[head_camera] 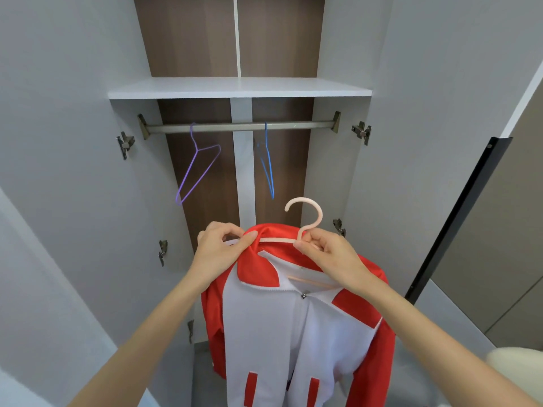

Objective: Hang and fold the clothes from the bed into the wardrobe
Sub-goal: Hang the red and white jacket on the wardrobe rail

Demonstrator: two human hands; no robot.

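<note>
A red and white zip jacket (293,333) hangs on a pale pink hanger (311,212) in front of the open wardrobe. My left hand (220,248) pinches the hanger's left arm together with the red collar. My right hand (326,251) grips the hanger at the base of its hook. The hook points up, well below the metal rail (241,126). The jacket's lower part runs out of the frame.
A purple wire hanger (199,165) and a blue wire hanger (269,163) hang bare on the rail. A white shelf (238,88) sits above the rail. Grey wardrobe doors stand open at left (58,171) and right (426,142). A black-edged panel (458,218) stands at the right.
</note>
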